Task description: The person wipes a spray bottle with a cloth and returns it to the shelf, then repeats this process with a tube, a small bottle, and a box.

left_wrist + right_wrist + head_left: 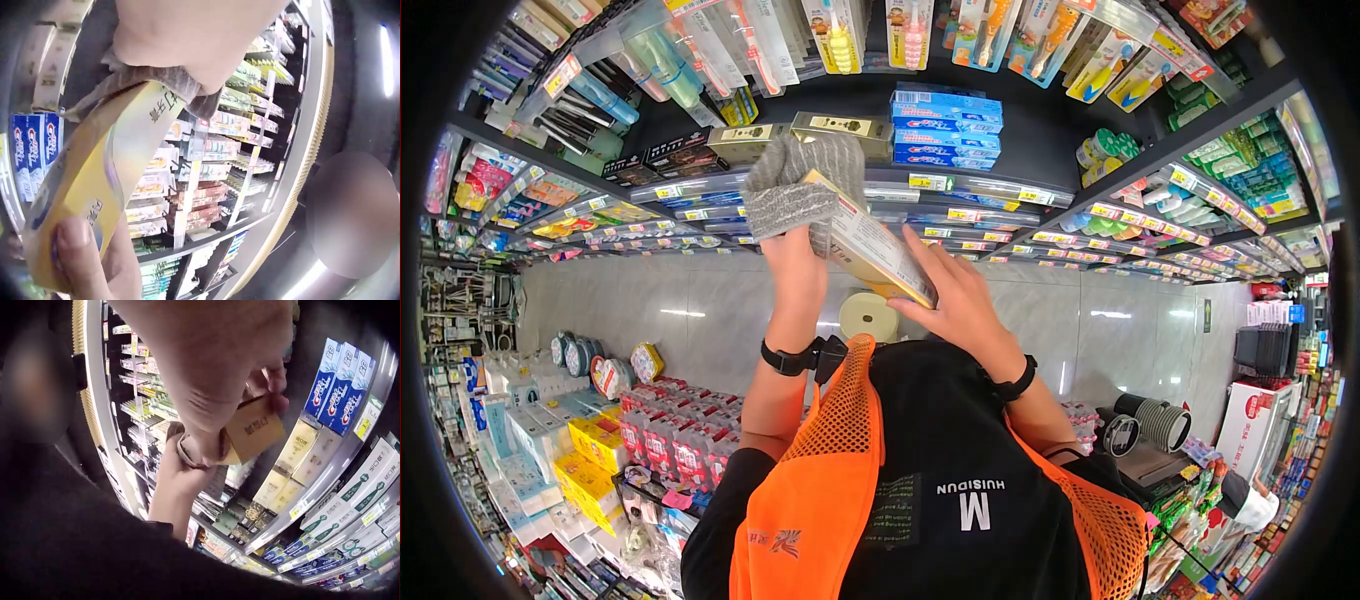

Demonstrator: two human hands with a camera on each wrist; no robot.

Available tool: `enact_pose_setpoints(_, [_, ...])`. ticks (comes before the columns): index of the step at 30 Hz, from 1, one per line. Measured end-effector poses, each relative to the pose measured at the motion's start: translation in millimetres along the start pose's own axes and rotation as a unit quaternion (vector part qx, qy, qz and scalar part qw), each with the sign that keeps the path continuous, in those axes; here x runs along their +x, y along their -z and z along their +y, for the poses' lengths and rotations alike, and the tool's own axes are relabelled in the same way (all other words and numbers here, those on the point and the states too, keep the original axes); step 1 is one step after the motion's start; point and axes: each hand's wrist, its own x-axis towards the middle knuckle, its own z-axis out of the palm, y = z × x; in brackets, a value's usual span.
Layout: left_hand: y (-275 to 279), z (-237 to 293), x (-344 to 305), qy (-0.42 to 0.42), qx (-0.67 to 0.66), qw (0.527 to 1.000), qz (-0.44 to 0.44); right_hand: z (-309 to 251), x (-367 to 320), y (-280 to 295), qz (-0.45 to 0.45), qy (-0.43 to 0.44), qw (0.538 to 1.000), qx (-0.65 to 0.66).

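Between the hands a yellow and white toothpaste box (882, 245) is held at a slant. My left hand (797, 275) grips a grey ribbed cloth (795, 190) against the box's far end, its fingers mostly hidden by the folds. At the near end my right hand (962, 300) holds the box between thumb and fingers. In the left wrist view the right thumb (78, 247) presses the box's yellow side, and the cloth (140, 78) bunches over the opposite end. The box's gold end (256, 430) shows under my right hand in the right wrist view.
Ahead is a shelf with blue toothpaste boxes (946, 130), gold boxes (840, 128) and dark boxes (678, 150). Toothbrush packs (835, 35) hang above it. A round pale stool (868, 318) stands on the floor behind the hands. Stacked bottle packs (675, 430) are at the left.
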Motion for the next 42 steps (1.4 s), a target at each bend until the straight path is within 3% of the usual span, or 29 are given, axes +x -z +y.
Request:
enact_pose_setpoints(1, [2,2,1,-0.009,0.016,1.000,0.002,1,0,-4,0.020,0.002,1.000,-0.009])
enact_pose_setpoints(4, [15,-17,-22,-0.023,0.229,0.972,-0.048,2,5,-11,0.098,0.018,0.994,-0.042])
enact_pose_setpoints(6, [13,-35,-44,0.105,0.137,0.982,-0.077,4,7,-10,0.136,0.024,0.988,-0.062])
enact_pose_setpoints(9, [-10,-46,-68,0.101,0.162,0.969,-0.155,8,7,-10,0.156,0.019,0.985,-0.067])
enact_pose_setpoints(11, [3,-55,-63,0.068,0.191,0.961,-0.187,14,5,-10,0.156,0.012,0.986,-0.054])
enact_pose_setpoints(12, [11,-57,-59,0.052,0.206,0.956,-0.203,14,5,-6,0.140,0.018,0.989,-0.041])
enact_pose_setpoints(14, [23,-45,-38,0.111,0.184,0.966,-0.141,10,3,2,0.108,0.026,0.994,-0.011])
enact_pose_setpoints(16, [19,-31,-20,0.136,0.073,0.985,-0.082,10,-2,5,0.040,-0.009,0.996,0.085])
enact_pose_setpoints(18, [9,-16,-12,0.124,-0.129,0.984,-0.020,11,-5,6,-0.026,-0.052,0.978,0.202])
enact_pose_setpoints(20, [18,-21,-17,0.133,-0.009,0.986,-0.095,11,-8,4,-0.086,-0.104,0.932,0.337])
enact_pose_setpoints(23, [25,-44,-35,0.082,0.113,0.959,-0.245,12,-17,-14,-0.050,-0.189,0.808,0.556])
enact_pose_setpoints(25, [5,-42,-56,0.010,0.229,0.921,-0.314,31,-16,-13,-0.096,-0.201,0.792,0.568])
enact_pose_setpoints(28, [10,-49,-50,0.062,0.181,0.923,-0.334,53,-22,-10,-0.156,-0.173,0.797,0.558])
enact_pose_setpoints(29, [15,-51,-49,0.079,0.199,0.928,-0.303,61,-25,-8,-0.177,-0.155,0.802,0.550])
enact_pose_setpoints(30, [22,-54,-46,0.096,0.218,0.932,-0.272,77,-28,-3,-0.276,-0.174,0.786,0.526])
enact_pose_setpoints(31, [30,-59,-43,0.114,0.236,0.934,-0.241,66,-23,3,-0.281,-0.150,0.789,0.525])
enact_pose_setpoints(32, [42,-71,-39,0.188,0.095,0.961,-0.177,53,-20,10,-0.286,-0.127,0.793,0.524])
enact_pose_setpoints(34, [35,-51,-34,0.205,-0.001,0.972,-0.111,46,-17,17,-0.336,-0.105,0.774,0.526])
enact_pose_setpoints(37, [28,-39,-27,0.213,-0.019,0.975,-0.061,51,-23,6,-0.313,-0.121,0.772,0.541])
enact_pose_setpoints(40, [27,-50,-28,0.217,-0.007,0.970,-0.107,32,-20,4,-0.251,-0.122,0.758,0.589])
enact_pose_setpoints(42, [25,-52,-36,0.133,0.186,0.946,-0.229,32,-23,0,-0.235,-0.140,0.749,0.603])
